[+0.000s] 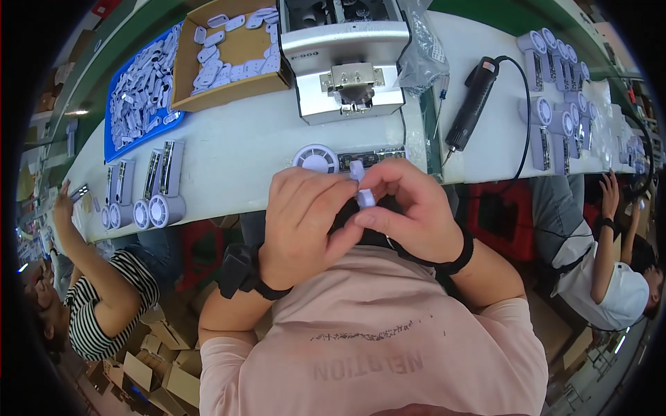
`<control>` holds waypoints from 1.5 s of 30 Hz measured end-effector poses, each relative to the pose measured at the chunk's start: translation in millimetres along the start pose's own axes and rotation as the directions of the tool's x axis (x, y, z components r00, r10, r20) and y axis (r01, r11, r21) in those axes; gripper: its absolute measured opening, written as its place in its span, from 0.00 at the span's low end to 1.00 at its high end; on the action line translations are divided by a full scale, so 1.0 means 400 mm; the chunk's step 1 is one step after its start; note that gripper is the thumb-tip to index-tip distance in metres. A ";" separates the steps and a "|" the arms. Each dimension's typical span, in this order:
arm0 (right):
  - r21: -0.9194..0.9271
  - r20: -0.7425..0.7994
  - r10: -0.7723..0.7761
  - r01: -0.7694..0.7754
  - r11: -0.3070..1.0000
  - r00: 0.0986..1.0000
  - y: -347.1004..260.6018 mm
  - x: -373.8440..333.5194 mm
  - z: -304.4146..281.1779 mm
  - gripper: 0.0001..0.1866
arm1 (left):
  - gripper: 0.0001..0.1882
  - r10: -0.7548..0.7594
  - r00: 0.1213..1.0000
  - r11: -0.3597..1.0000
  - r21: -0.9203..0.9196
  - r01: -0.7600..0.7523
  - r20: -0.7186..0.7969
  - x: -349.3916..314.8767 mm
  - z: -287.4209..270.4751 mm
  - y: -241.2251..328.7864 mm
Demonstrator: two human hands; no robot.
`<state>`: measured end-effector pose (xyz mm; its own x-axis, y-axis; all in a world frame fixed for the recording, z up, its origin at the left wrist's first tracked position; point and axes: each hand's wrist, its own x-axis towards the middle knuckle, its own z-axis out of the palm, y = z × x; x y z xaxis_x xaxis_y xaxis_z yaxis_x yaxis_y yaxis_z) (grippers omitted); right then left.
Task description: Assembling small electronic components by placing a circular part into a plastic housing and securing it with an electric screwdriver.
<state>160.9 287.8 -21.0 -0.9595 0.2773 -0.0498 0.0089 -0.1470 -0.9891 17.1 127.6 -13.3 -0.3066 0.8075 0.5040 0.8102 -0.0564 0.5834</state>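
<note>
My left hand (298, 229) and my right hand (419, 220) meet close to the table's front edge, thumbs and fingers pinched together. Between their fingertips is a small lavender plastic part (365, 199); a second lavender bit (356, 169) shows just above it, and I cannot tell whether the two are joined. Right behind my fingers lies a lavender handheld fan (316, 159), its round vented head to the left and its handle open, with the circuit board (380, 157) showing. My fingers partly cover the fan.
A silver machine (350, 76) stands behind the fan. Left of it are a cardboard tray (232, 92) of lavender covers and a blue tray (149, 135) of small parts. A black electric screwdriver (473, 104) lies at right. More fans (165, 184) stand left and right; co-workers sit both sides.
</note>
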 end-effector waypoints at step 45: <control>-0.854 0.508 0.155 0.519 -0.037 0.847 -0.075 0.166 -0.113 0.13 | 0.16 -0.116 0.984 0.992 -0.035 0.121 0.138 0.018 0.047 -0.128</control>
<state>109.8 353.7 -0.7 -0.9546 -0.2704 -0.1249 -0.2578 0.9601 -0.1081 -17.2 147.4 -51.6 -0.3264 0.8818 0.3404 0.7490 0.0216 0.6622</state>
